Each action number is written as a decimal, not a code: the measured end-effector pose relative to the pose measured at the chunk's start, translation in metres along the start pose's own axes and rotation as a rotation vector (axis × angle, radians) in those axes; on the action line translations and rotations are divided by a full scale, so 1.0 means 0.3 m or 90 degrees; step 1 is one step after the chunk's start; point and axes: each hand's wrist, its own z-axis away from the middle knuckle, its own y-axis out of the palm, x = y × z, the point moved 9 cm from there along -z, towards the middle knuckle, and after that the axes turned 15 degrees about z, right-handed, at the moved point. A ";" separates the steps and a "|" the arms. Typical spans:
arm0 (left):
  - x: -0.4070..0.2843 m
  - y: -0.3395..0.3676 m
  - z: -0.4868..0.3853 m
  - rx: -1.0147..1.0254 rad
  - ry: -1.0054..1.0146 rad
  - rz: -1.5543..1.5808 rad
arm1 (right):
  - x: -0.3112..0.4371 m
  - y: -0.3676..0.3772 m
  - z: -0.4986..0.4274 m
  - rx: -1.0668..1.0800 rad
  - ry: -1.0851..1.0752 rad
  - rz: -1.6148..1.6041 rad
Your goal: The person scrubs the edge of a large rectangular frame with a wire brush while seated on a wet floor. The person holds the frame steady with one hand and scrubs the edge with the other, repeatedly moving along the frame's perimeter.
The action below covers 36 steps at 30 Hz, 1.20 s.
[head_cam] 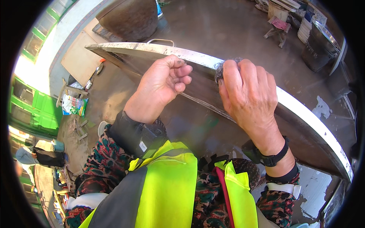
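Note:
A long panel (305, 107) with a pale, stained edge stands on its side before me, bent into an arc by the lens. My right hand (248, 94) presses a dark metal scouring pad (219, 69) onto the top edge, right of the middle. To its left, my left hand (165, 82) is held beside the same edge with fingers loosely curled and nothing seen in them. Whether it touches the panel I cannot tell. Behind the edge a bent metal handle (161, 40) sticks up.
A large brown tub (129, 20) stands beyond the panel. At the upper right are a folding stool (279, 27) and black buckets (319, 47). A colourful plastic bag (74, 105) and a flat board (84, 58) lie left. A person (42, 156) is at the far left.

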 end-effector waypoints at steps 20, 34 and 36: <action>0.372 -0.091 0.023 0.049 -0.156 -0.297 | -0.029 0.001 -0.048 -0.002 0.008 0.004; -0.094 0.229 0.122 0.281 0.901 -0.654 | -0.132 0.126 -0.072 0.150 0.102 -0.157; -0.094 0.264 0.099 0.272 0.895 -0.604 | -0.134 0.124 -0.072 0.142 0.098 -0.153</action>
